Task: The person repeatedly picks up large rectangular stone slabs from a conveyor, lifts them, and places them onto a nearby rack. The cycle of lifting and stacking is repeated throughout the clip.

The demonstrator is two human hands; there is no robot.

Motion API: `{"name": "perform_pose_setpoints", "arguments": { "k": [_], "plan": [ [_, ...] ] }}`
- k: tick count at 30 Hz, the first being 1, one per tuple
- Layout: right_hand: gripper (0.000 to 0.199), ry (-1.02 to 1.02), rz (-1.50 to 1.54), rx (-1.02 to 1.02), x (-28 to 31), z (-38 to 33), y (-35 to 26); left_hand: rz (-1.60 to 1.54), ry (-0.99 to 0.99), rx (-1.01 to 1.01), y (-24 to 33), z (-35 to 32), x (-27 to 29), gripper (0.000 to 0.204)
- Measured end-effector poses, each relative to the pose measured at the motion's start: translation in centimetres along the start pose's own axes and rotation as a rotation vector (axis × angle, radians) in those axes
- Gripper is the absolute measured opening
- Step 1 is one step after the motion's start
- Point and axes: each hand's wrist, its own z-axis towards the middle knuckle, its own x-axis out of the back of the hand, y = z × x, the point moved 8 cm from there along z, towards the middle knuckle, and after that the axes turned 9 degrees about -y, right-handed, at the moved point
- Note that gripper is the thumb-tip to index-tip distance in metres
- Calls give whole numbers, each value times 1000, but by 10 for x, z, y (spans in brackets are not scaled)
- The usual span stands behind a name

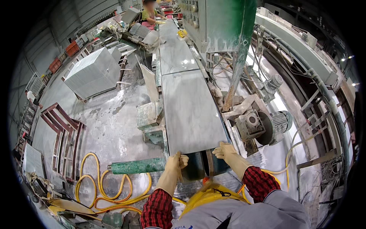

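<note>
A pale grey stone slab [193, 114] lies flat on the conveyor in front of me, its near edge at my hands. My left hand [176, 163], in a cream rubber glove, has its fingers curled at the slab's near left corner. My right hand [225, 152], gloved alike, is closed at the near right corner, fingertips on the edge. Below the slab's edge, between my hands, the dark end of the conveyor belt [194, 166] shows. Directly beyond lies a second grey slab [175, 55], a thin gap between the two.
A green roller [138, 166] juts out left of my left hand, above coiled yellow hoses [99, 183]. Motors [281, 124] flank the conveyor's right side. A stone stack [93, 72] and brown racks [68, 147] stand left. Another person [149, 17] works at the far end.
</note>
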Motion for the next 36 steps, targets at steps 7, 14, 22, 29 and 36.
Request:
{"name": "perform_pose_setpoints", "arguments": {
  "k": [7,14,22,29,36],
  "plan": [
    [42,113,-107,-3,-14,-4,-22,70,86,-20,23,-4,-16,39],
    [42,90,-52,-50,-2,15,-23,182,114,-69,20,22,-6,36],
    [37,-668,472,111,61,98,-12,418,-149,-252,-10,-100,9,52],
    [51,-65,-250,81,-7,-39,70,279,901,-689,-92,-368,316,40],
    [37,-205,-459,-220,-60,-90,205,601,1648,-844,-239,-634,346,41]
  ]
}}
